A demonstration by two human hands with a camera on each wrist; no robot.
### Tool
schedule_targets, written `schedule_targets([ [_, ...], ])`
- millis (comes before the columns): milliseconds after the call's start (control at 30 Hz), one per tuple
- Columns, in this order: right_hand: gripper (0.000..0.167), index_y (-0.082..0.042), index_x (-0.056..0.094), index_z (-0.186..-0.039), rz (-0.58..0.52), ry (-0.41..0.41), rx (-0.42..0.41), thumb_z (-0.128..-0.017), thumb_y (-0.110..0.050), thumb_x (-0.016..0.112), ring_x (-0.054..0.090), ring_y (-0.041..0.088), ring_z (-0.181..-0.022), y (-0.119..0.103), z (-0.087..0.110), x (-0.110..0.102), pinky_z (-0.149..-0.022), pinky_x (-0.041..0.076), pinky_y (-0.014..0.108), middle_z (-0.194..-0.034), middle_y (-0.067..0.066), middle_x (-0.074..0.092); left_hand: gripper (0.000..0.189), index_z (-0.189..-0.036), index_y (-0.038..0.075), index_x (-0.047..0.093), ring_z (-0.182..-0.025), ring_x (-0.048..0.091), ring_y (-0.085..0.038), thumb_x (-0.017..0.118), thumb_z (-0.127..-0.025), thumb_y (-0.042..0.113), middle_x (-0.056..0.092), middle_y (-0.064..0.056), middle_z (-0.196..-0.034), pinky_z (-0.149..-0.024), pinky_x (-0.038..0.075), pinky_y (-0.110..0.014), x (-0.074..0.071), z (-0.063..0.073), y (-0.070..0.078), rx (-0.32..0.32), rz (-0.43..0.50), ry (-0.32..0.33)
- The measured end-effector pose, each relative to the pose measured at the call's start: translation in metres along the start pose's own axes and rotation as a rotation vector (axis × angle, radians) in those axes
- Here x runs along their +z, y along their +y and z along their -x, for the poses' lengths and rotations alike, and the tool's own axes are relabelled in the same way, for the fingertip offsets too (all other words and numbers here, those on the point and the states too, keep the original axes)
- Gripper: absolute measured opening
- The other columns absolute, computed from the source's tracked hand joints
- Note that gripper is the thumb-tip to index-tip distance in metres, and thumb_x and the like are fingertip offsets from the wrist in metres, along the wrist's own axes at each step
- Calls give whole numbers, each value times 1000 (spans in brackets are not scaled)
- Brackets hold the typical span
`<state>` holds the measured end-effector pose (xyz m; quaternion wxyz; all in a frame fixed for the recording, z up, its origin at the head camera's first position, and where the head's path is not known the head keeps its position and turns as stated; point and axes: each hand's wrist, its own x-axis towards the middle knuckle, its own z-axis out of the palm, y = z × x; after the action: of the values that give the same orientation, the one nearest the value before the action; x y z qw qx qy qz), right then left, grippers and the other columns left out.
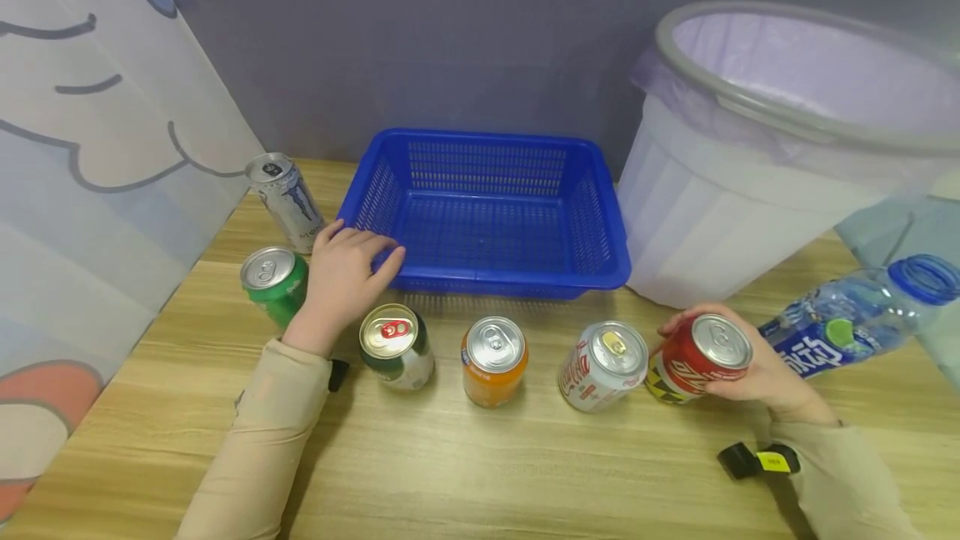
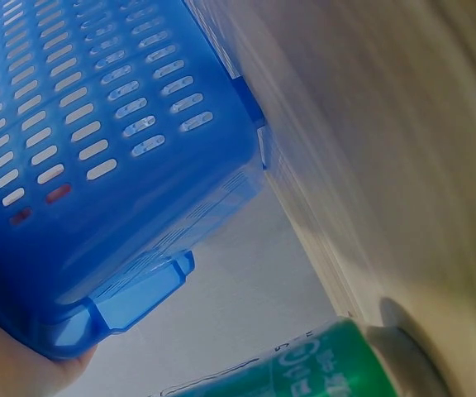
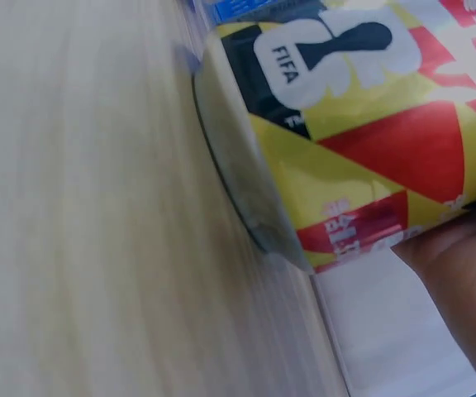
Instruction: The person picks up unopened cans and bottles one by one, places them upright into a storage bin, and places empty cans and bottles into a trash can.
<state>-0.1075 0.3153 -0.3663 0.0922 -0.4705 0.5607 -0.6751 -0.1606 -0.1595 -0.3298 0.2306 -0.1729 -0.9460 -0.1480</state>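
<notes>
My left hand [image 1: 348, 269] grips the front left corner of a blue plastic basket [image 1: 510, 277], its fingers at the rim. Close beside that hand stand a green soda can [image 1: 281, 290] and a tall silver energy drink can [image 1: 288, 198]. The left wrist view shows the basket's slotted wall [image 2: 139, 174] near the green can [image 2: 329, 368]. Fingers of my right hand [image 1: 765, 373] wrap round a red cola can [image 1: 693, 357] with a yellow and black pattern low on it. In the right wrist view this can [image 3: 370, 132] is tilted, its base close over the table.
A green and white can [image 1: 405, 361], an orange can [image 1: 491, 377] and a white and red can [image 1: 592, 377] stand in a row. A clear bottle with a blue label [image 1: 817, 340] is at the right. Behind it rises a lined white bin [image 1: 697, 190].
</notes>
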Motion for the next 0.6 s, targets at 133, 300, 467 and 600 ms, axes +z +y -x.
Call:
schedule_targets([
  [133, 73, 20, 33, -129, 6, 9, -11, -62, 29, 60, 55, 28, -120, 1, -1, 1, -102, 43, 28, -130, 23, 52, 38, -96, 5, 72, -98, 62, -32, 51, -92, 37, 72, -12, -98, -106, 30, -51, 0, 0, 0, 4, -2, 4],
  [300, 71, 20, 32, -129, 2, 11, -26, -64, 28, 61, 55, 28, -120, 2, -1, 1, -102, 43, 28, -130, 24, 52, 38, -95, 5, 72, -97, 62, -32, 51, -92, 37, 72, -12, -97, -106, 30, -51, 1, 0, -1, 6, -2, 10],
  [467, 70, 19, 34, -129, 3, 23, -32, -64, 27, 61, 54, 27, -121, 3, 0, 1, -102, 43, 28, -129, 23, 53, 38, -95, 5, 72, -97, 63, -31, 51, -92, 37, 72, -11, -97, -106, 30, -50, 1, 0, 0, 8, -2, 12],
  [600, 69, 20, 34, -127, 18, 26, -54, -64, 26, 62, 54, 27, -120, 4, -1, 2, -102, 44, 28, -128, 23, 53, 38, -95, 5, 72, -98, 63, -31, 50, -92, 37, 72, -12, -97, -106, 30, -50, 1, 0, -1, 6, -4, 9],
])
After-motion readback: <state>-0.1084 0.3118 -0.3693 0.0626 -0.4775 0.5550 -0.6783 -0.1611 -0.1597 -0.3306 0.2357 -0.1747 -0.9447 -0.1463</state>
